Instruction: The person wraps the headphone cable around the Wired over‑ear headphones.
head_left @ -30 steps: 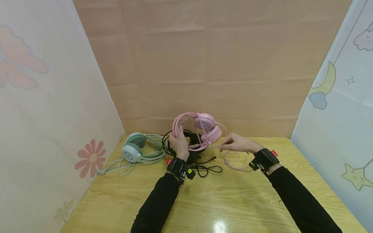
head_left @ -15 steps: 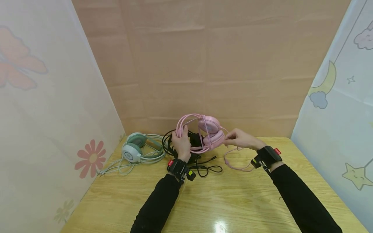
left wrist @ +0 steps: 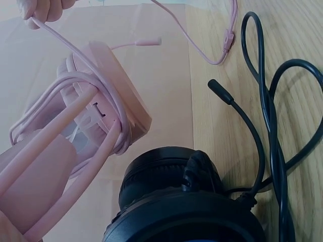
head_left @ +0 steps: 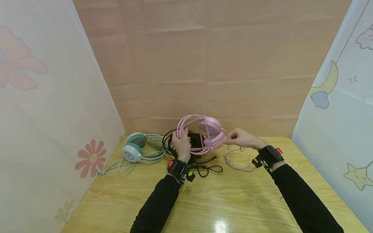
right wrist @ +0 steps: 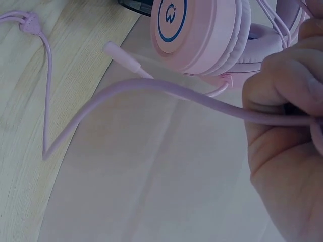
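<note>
My left hand [head_left: 181, 145] grips the headband of a pink headset [head_left: 214, 127], held up above a black headset [head_left: 196, 142]. Pink cable [left wrist: 101, 75] is wound around the headset's headband and ear cups. Just right of the ear cups, my right hand [head_left: 243, 139] pinches the pink cable [right wrist: 202, 103] between thumb and fingers. From there the loose cable hangs down to the table, with a small splitter [right wrist: 31, 23] along it. The pink microphone boom [right wrist: 121, 56] sticks out beside the ear cup in the right wrist view.
On the left of the wooden table [head_left: 233, 200] lies a white and green headset [head_left: 135, 150] with its coiled cable. The black headset's looped cable [head_left: 208, 168] and microphone tip [left wrist: 220, 92] lie in front of it. A brown paper backdrop [head_left: 204, 64] stands behind.
The pink headset and my left hand have shifted slightly right and down. My right hand has moved a little right and up, closer beside the ear cups, still pinching the cable.
</note>
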Demonstrator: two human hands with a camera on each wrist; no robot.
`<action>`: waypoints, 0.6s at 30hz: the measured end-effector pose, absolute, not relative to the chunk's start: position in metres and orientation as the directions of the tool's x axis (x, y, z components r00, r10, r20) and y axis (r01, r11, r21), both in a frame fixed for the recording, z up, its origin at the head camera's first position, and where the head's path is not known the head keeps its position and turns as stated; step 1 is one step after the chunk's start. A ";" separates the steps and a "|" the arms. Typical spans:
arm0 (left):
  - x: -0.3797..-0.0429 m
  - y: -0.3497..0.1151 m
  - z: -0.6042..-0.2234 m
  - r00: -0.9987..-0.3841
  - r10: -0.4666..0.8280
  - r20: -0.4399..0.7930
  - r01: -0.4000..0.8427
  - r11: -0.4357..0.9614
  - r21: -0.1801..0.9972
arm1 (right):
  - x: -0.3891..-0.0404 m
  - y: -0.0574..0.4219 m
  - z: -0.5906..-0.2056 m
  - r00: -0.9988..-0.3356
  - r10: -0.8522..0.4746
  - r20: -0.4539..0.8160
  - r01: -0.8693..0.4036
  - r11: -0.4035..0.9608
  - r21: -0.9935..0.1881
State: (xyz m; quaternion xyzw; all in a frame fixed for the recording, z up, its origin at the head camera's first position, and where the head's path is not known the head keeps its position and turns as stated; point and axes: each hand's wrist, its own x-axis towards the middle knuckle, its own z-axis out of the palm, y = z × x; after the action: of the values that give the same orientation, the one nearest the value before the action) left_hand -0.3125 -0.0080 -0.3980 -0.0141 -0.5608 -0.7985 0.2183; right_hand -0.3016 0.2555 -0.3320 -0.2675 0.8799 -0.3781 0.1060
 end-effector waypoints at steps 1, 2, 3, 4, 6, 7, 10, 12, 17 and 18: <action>-0.313 -0.008 -0.398 -0.905 -0.330 0.270 0.366 -0.276 0.889 | -0.301 0.255 -0.331 -0.835 -0.550 0.017 -0.390 0.570 -0.723; -0.313 -0.008 -0.398 -0.905 -0.329 0.271 0.366 -0.274 0.889 | -0.301 0.255 -0.331 -0.835 -0.550 0.019 -0.392 0.571 -0.721; -0.313 -0.008 -0.398 -0.904 -0.328 0.274 0.367 -0.271 0.890 | -0.302 0.256 -0.331 -0.835 -0.550 0.019 -0.392 0.571 -0.721; -0.313 -0.008 -0.398 -0.902 -0.331 0.279 0.372 -0.263 0.890 | -0.302 0.256 -0.330 -0.836 -0.549 0.019 -0.394 0.575 -0.717; -0.317 -0.008 -0.401 -0.900 -0.332 0.283 0.375 -0.257 0.891 | -0.302 0.256 -0.329 -0.838 -0.545 0.013 -0.389 0.581 -0.715; -0.317 -0.008 -0.400 -0.897 -0.337 0.285 0.377 -0.249 0.892 | -0.302 0.256 -0.328 -0.840 -0.543 0.009 -0.386 0.585 -0.713; -0.316 -0.008 -0.399 -0.890 -0.352 0.289 0.385 -0.244 0.890 | -0.302 0.257 -0.328 -0.842 -0.540 -0.007 -0.373 0.591 -0.715; -0.317 -0.007 -0.399 -0.886 -0.363 0.287 0.389 -0.249 0.887 | -0.302 0.257 -0.327 -0.842 -0.539 -0.017 -0.366 0.595 -0.716; -0.318 -0.006 -0.400 -0.878 -0.387 0.281 0.388 -0.235 0.891 | -0.301 0.256 -0.326 -0.841 -0.540 -0.040 -0.351 0.599 -0.720; -0.318 -0.006 -0.400 -0.876 -0.393 0.281 0.387 -0.224 0.894 | -0.301 0.256 -0.326 -0.839 -0.543 -0.039 -0.352 0.595 -0.722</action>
State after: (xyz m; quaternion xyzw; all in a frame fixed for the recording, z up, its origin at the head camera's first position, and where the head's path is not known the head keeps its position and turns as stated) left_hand -0.3179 -0.0062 -0.3999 0.0023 -0.5707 -0.7824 0.2493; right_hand -0.3014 0.2563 -0.3258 -0.2533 0.8838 -0.3718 0.1287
